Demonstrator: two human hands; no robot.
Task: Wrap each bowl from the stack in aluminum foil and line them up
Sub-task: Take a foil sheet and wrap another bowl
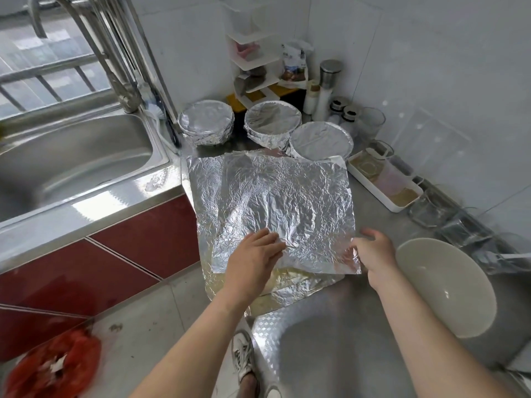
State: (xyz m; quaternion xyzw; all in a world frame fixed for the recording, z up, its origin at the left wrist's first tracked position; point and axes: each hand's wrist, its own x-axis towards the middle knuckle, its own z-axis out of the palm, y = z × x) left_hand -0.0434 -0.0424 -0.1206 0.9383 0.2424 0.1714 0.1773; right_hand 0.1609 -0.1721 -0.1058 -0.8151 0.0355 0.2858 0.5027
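A crumpled sheet of aluminum foil [275, 202] lies on top of more foil sheets on the steel counter. My left hand [255, 257] rests with straight fingers on the sheet's near edge. My right hand [373, 251] pinches the sheet's near right corner. A bare white bowl [448, 285] stands on the counter to the right of my right hand. Three foil-wrapped bowls stand at the back: one on the left [206, 122], one in the middle [272, 122] and one on the right [321, 140].
A steel sink [71, 156] with a tap lies to the left. A white tray [385, 182], glass jars and cups line the right wall. A white rack and bottles fill the back corner. A red bin [51, 366] stands on the floor.
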